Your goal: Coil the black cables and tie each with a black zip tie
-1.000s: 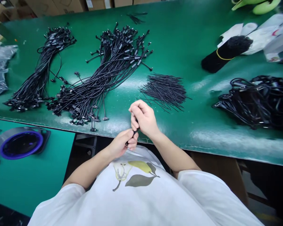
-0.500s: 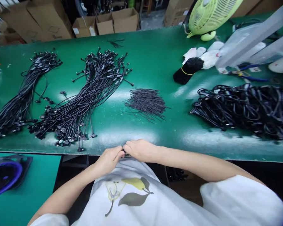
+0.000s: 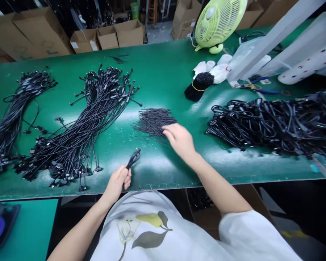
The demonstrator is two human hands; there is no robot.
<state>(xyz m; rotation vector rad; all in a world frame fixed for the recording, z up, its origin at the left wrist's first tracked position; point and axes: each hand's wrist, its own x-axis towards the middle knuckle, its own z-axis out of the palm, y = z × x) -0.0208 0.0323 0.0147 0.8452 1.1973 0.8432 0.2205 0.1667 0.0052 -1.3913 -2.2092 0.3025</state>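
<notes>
A folded black cable (image 3: 133,158) sticks up out of my left hand (image 3: 118,183), its looped end pointing away from me. The fingers of that hand are wrapped round it near the table's front edge. My right hand (image 3: 180,141) reaches to the right side of a pile of thin black twist ties (image 3: 154,121). Its thumb and forefinger are pinched at the tie ends there; the other fingers are curled under and partly hidden. To the left lies a spread bundle of straight black cables (image 3: 89,112).
Another cable bundle (image 3: 21,98) lies far left. Folded cables (image 3: 266,123) are heaped at the right. Behind them are a banded black bundle (image 3: 198,87), pliers (image 3: 260,87), a grey post (image 3: 271,40) and a green fan (image 3: 220,21). Cardboard boxes (image 3: 129,34) stand beyond the green table (image 3: 163,69).
My hands were together at the table's front edge and have parted. The right has moved forward to the twist ties; the left has shifted left, with the folded cable now visible. The view has shifted.
</notes>
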